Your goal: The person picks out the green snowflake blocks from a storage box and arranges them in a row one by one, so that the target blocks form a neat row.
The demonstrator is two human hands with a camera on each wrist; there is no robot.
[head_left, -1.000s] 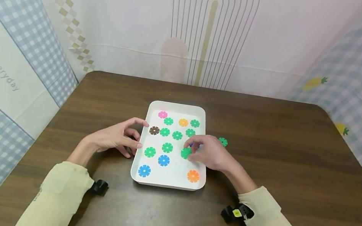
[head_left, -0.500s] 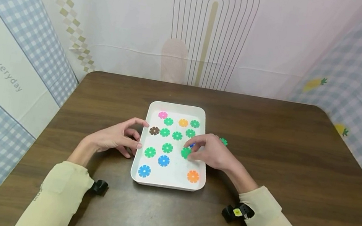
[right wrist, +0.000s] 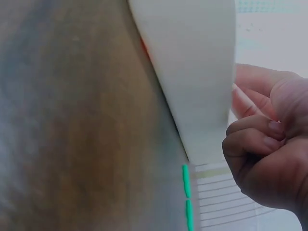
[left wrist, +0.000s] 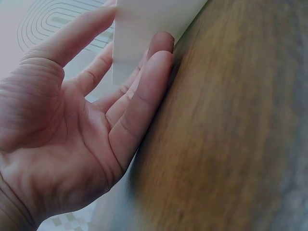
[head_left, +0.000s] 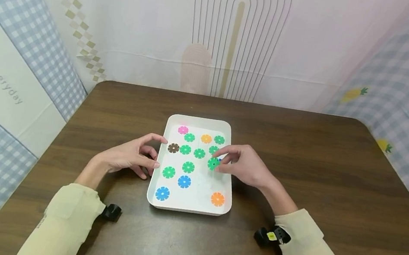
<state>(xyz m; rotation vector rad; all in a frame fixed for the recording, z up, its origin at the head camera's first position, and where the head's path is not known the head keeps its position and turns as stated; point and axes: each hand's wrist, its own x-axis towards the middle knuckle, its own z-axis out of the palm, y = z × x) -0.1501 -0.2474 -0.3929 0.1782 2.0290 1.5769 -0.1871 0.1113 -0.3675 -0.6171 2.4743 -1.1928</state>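
A white tray [head_left: 187, 205] holds several notched snowflake discs in green, blue, orange, pink and brown. My left hand [head_left: 131, 155] touches its left rim with thumb and index finger; in the left wrist view, other fingers [left wrist: 144, 96] lie along the outer wall [left wrist: 137, 33]. Over the tray's right side, my right hand [head_left: 244, 164] pinches a green snowflake disc [head_left: 213, 164] between thumb and fingers. A bit of a dark blue disc [head_left: 220, 159] shows beside the fingertips, mostly hidden. In the right wrist view the tray wall hides the fingertips of my right hand [right wrist: 269, 139].
The dark wooden table [head_left: 318, 182] surrounds the tray. A green disc [right wrist: 186, 197] shows edge-on past the tray's end in the right wrist view. An orange disc [head_left: 218, 199] and a blue disc [head_left: 162, 193] lie at the tray's near corners. Patterned cloth [head_left: 144, 23] hangs behind.
My right hand has shifted slightly away from me and to the right, carrying the green snowflake disc. It now covers the green disc seen on the table earlier. My left hand stays at the rim.
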